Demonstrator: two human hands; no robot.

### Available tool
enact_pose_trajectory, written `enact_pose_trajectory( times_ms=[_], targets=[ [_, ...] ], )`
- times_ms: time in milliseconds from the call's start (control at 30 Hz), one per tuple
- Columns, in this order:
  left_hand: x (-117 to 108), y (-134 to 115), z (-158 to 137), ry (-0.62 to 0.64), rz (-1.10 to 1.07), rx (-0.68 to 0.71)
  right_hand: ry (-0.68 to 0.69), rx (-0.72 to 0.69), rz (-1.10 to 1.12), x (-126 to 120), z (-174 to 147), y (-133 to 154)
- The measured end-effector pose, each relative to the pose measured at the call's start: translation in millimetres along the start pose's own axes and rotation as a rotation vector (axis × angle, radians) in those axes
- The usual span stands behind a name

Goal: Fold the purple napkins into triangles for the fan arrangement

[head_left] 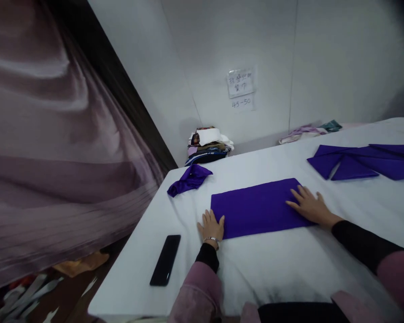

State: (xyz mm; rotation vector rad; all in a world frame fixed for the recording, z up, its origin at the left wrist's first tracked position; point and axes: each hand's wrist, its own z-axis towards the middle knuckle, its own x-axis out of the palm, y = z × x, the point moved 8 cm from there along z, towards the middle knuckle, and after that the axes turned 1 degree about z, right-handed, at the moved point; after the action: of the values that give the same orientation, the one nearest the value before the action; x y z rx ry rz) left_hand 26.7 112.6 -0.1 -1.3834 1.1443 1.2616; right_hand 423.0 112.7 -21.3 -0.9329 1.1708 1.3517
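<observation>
the left hand [211, 225] lies flat and unclenched on the white surface [289, 264], fingers stretched forward, its fingertips touching the near left corner of a folded purple cloth [257, 207]. it grips nothing. a bracelet [212, 240] sits at its wrist. the right hand [310, 206] is also spread flat, palm down, pressing on the right end of the same cloth, holding nothing. the cloth lies between the two hands as a smooth rectangle. beyond the left hand and a little to its left sits a crumpled purple cloth [189, 178]. near the left wrist, off to its left, a black phone [165, 259] lies face down. well beyond the right hand, more purple cloths [363, 160] are spread flat. far past the left hand, against the wall, stands a stack of folded fabrics [208, 144].
</observation>
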Motion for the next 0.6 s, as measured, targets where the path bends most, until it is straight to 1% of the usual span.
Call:
enact_pose_trajectory(
  times_ms=[67,200,233,300,367,433,467,533,600],
  targets=[
    [-6,-24,9,-0.012,-0.016,0.088,0.078,-0.086,0.065,-2,9,47],
    [-10,-82,31,-0.050,-0.006,0.304,0.177,-0.342,0.211,-1,23,153],
    [-9,-91,36,-0.058,0.003,0.327,0.200,-0.407,0.235,1,25,175],
    [-5,-99,48,-0.054,0.014,0.320,0.235,-0.448,0.260,8,30,202],
    [2,-96,58,-0.028,0.010,0.273,0.262,-0.445,0.264,16,36,211],
    [8,-92,64,-0.009,0.000,0.241,0.273,-0.435,0.258,23,42,205],
    [9,-90,65,-0.007,-0.003,0.237,0.272,-0.423,0.253,25,46,196],
    [11,-88,66,-0.010,0.002,0.241,0.261,-0.371,0.236,28,56,167],
    [12,-88,65,-0.001,0.014,0.244,0.249,-0.266,0.203,29,66,123]
  ],
)
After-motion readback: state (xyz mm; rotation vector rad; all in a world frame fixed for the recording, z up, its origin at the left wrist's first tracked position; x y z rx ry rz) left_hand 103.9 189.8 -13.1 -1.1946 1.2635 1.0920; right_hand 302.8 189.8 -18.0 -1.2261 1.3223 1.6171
